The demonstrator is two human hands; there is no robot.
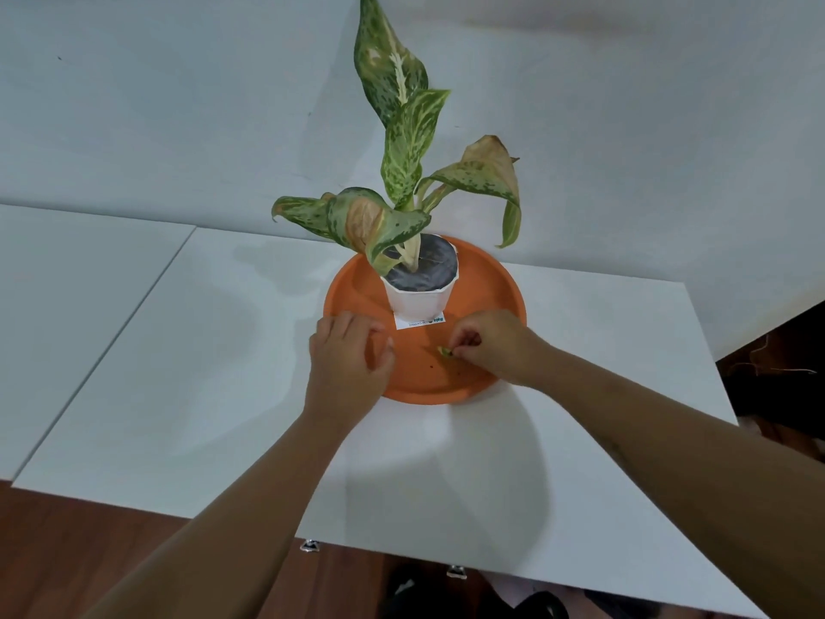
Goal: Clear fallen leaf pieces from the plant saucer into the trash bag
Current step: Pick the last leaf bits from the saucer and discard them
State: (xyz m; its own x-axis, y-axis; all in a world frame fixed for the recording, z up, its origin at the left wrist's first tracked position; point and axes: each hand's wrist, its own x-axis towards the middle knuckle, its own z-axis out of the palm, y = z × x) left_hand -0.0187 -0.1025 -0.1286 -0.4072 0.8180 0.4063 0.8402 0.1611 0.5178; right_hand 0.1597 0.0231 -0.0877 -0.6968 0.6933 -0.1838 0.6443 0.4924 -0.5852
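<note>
An orange round saucer lies on the white table and carries a white pot with a speckled green plant. A small yellow-green leaf piece lies on the saucer's near part. My right hand pinches that piece between its fingertips. My left hand rests over the saucer's near left rim, fingers curled, and whether it holds anything is hidden. A few dark specks dot the saucer floor near the leaf piece. No trash bag is in view.
The white table reaches left to a seam with a second white top. A white wall stands behind the plant. Brown floor shows below the near edge, and dark objects lie off the table's right edge.
</note>
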